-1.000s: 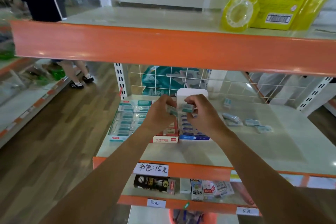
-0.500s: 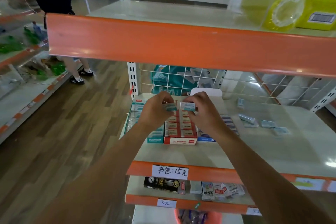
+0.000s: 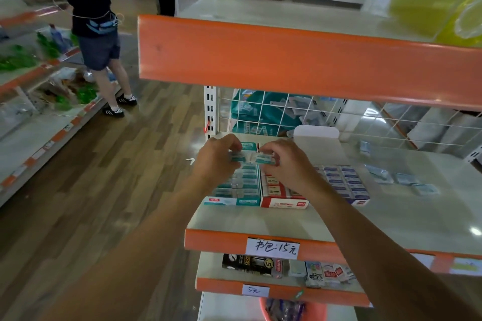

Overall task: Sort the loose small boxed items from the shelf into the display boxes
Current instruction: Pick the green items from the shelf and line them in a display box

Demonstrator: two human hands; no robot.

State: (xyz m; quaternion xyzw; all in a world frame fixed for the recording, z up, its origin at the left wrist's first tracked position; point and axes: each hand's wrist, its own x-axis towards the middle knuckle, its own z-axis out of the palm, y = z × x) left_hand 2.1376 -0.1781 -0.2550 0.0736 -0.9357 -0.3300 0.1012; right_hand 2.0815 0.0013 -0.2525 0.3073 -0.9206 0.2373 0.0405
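Observation:
Three display boxes stand side by side on the middle shelf (image 3: 260, 219): a teal display box (image 3: 232, 200) at the left, a red display box (image 3: 284, 202) in the middle, a blue display box (image 3: 347, 185) at the right. My left hand (image 3: 217, 161) pinches a small teal boxed item (image 3: 238, 157) above the teal box. My right hand (image 3: 287, 161) pinches another small teal boxed item (image 3: 264, 158) beside it. Several loose small boxed items (image 3: 403, 180) lie on the shelf at the right.
An orange-edged upper shelf (image 3: 287, 60) overhangs the work area. A wire grid (image 3: 287, 117) backs the shelf, with a white card (image 3: 315, 133) leaning there. A lower shelf (image 3: 260, 285) carries small goods. A person (image 3: 96, 28) stands in the aisle at the left.
My view has shifted left, so the shelf sits further right. Both hands, each with a teal item, have moved from over the red box to over the teal box.

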